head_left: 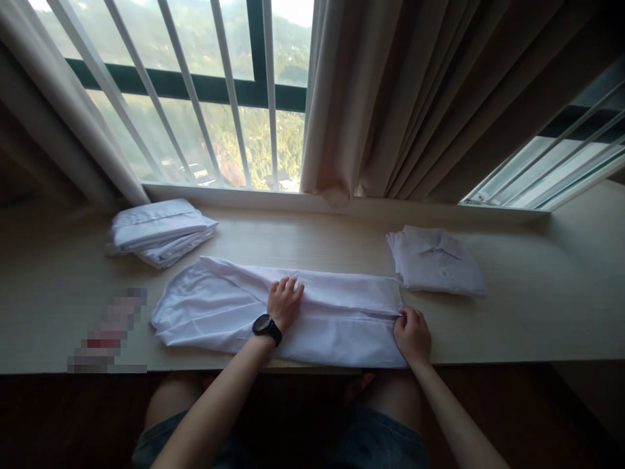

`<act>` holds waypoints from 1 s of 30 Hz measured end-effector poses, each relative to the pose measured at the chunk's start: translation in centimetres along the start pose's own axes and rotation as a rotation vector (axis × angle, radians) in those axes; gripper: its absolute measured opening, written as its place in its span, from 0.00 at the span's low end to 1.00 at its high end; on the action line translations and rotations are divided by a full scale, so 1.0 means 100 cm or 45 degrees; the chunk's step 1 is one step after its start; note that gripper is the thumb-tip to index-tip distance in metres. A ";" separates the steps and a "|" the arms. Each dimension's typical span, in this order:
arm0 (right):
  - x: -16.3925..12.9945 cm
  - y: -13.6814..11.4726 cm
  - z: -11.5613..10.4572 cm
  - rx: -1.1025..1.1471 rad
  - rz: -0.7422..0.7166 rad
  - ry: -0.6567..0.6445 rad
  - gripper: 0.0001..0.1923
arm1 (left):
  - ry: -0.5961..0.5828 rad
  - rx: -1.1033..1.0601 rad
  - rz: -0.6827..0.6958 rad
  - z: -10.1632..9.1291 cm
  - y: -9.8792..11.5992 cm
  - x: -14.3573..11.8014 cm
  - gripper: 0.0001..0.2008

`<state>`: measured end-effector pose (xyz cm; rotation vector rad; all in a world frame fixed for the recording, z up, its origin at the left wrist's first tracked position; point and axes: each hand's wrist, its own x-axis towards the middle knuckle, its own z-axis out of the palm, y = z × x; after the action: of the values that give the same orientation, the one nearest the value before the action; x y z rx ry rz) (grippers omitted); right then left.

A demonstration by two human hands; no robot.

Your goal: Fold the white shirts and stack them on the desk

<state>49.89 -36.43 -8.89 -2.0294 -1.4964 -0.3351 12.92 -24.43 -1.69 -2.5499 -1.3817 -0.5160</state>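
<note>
Head view: I have the right grip pinched on the end of the white cloth, which extends leftward from it beneath the left grip, loosely open, palm down. I advise: anchor with that palm; tension the pinched edge evenly.

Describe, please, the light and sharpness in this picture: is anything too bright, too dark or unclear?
Head view: the window is bright and hazy; head view: the curtains are dim against it; head view: folds on the white garment are readable, but a pixelated patch to its left hides what is there.
</note>
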 end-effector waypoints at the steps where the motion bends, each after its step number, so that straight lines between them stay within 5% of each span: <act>1: 0.000 0.000 0.000 -0.008 -0.007 -0.005 0.11 | -0.012 0.018 0.024 0.001 -0.011 -0.002 0.12; 7: 0.000 0.000 -0.001 -0.047 -0.021 -0.017 0.10 | 0.023 0.036 0.136 0.005 -0.057 -0.025 0.19; 12: -0.002 0.003 0.000 -0.077 -0.060 -0.025 0.09 | -0.036 0.058 -0.041 -0.001 -0.083 -0.025 0.17; 15: -0.004 0.007 0.002 -0.072 -0.111 -0.051 0.09 | 0.009 0.060 -0.097 -0.007 -0.092 -0.016 0.16; 19: -0.004 0.009 0.003 -0.098 -0.078 -0.044 0.09 | 0.126 -0.046 0.092 -0.016 -0.091 -0.013 0.11; 26: -0.003 0.009 0.003 -0.100 -0.071 -0.034 0.08 | -0.279 -0.231 0.276 -0.033 -0.097 -0.042 0.11; 30: -0.003 0.008 0.003 -0.072 -0.014 -0.014 0.08 | -0.226 -0.313 0.197 -0.042 -0.107 -0.044 0.12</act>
<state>50.51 -36.63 -9.47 -2.0711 -1.5214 -0.3750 0.87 -23.36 0.57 -2.9357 -1.2257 -0.4677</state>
